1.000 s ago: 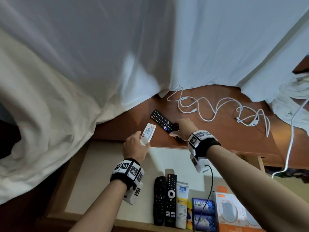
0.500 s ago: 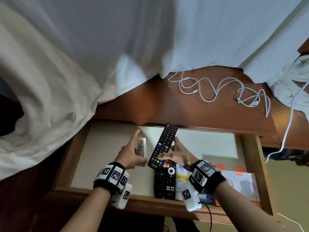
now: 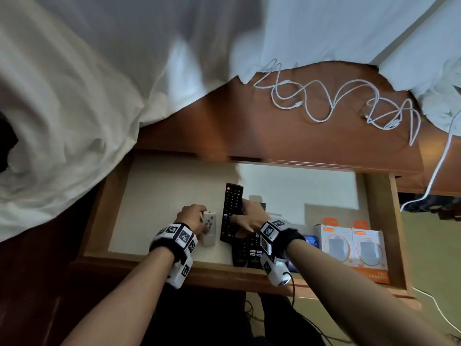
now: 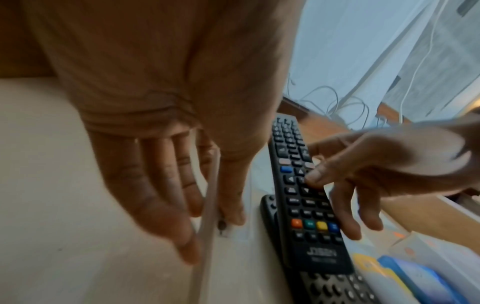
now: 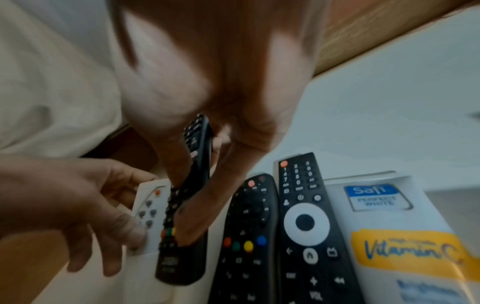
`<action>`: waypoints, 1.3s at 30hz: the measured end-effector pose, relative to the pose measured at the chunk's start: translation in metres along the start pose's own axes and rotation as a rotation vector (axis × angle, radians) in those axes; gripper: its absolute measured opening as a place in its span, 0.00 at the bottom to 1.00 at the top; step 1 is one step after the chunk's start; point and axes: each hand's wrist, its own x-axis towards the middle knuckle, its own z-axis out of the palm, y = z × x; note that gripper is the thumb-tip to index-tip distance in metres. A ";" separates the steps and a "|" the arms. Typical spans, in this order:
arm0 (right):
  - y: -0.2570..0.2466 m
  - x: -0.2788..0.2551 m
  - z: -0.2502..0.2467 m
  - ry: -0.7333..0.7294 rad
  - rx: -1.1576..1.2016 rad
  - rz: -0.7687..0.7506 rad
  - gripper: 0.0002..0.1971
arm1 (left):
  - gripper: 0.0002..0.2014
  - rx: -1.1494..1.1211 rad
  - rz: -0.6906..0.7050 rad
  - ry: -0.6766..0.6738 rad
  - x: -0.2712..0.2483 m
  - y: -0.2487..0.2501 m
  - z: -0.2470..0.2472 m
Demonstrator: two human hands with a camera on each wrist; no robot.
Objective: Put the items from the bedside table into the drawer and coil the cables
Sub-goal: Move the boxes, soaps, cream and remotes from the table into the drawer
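Black remote (image 3: 230, 211) and white remote (image 3: 209, 227) go side by side into the open drawer (image 3: 174, 186).
Left hand (image 3: 190, 217) pinches the white one; right hand (image 3: 250, 216) grips the black one; cables (image 3: 331, 102) lie along the table's (image 3: 274, 136) back edge.

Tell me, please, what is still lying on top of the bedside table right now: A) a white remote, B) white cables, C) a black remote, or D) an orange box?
B: only the white cables lie uncoiled on the bedside table.
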 end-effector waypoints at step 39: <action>0.015 0.035 0.036 0.088 -0.926 -0.198 0.40 | 0.29 0.245 0.033 0.032 0.020 0.001 0.017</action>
